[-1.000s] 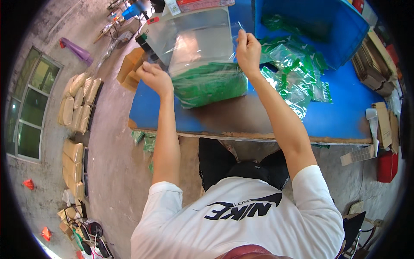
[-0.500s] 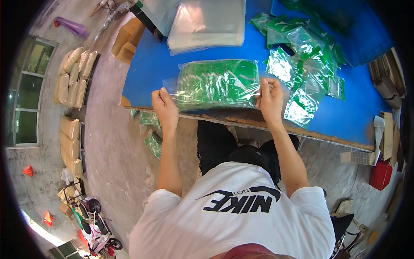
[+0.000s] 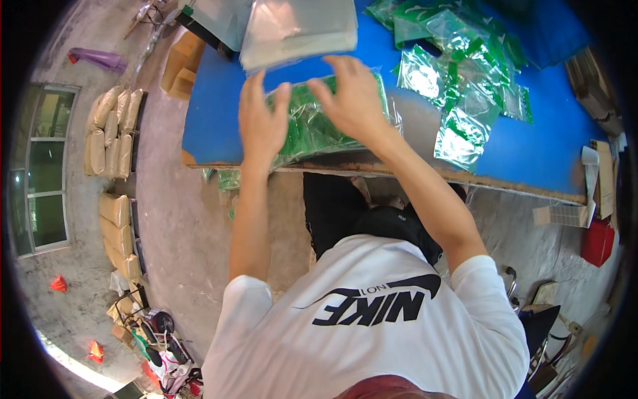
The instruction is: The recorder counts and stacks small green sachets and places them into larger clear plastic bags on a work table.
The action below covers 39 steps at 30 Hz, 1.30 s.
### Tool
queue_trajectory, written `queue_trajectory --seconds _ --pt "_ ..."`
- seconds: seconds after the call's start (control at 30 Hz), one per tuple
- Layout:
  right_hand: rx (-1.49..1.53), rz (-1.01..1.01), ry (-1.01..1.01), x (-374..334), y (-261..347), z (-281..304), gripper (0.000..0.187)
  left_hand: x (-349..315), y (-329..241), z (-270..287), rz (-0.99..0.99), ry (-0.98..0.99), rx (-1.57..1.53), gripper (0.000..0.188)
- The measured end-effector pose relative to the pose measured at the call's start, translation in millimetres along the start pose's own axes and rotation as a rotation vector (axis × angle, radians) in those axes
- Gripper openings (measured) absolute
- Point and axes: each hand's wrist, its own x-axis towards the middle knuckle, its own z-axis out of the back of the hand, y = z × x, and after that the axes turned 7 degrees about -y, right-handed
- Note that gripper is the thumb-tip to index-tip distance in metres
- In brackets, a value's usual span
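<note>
Left hand (image 3: pixel 262 126) and right hand (image 3: pixel 351 105) are shifting inward, fingers spread, seemingly empty, over likely limp, slippery packets (image 3: pixel 307 128) best gripped endwise

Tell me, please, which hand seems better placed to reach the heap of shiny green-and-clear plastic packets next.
Probably the right hand: the heap lies to its right; the left hand is farther away, at the left end of the flat green plastic bundle.

The green packet (image 3: pixel 310 125) is shiny, wrinkly plastic. The blue table top (image 3: pixel 216 120) looks smooth, but its edge (image 3: pixel 492 185) is rough. The white shirt (image 3: pixel 279 342) is cloth.
</note>
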Motion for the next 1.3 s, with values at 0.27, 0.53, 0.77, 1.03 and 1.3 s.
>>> queue_trajectory --seconds 0.27,0.53,0.77,1.03,1.3 --pt "-0.108 -0.206 -0.072 -38 -34 -5 0.083 -88 32 -15 0.391 -0.045 -0.249 0.087" --pt "-0.023 -0.467 0.345 -34 -9 20 0.06 -192 30 3 0.938 -0.21 -0.824 0.077" --pt "0.401 -0.415 0.953 -104 26 85 0.029 -259 109 13 1.474 0.533 -1.001 0.082" --pt "-0.516 -0.755 1.526 -289 -99 275 0.028 -362 343 85 1.825 -0.712 -1.481 0.063" --pt "0.293 -1.714 1.464 -300 -5 280 0.056 -339 305 10 2.057 -0.399 -1.249 0.091"
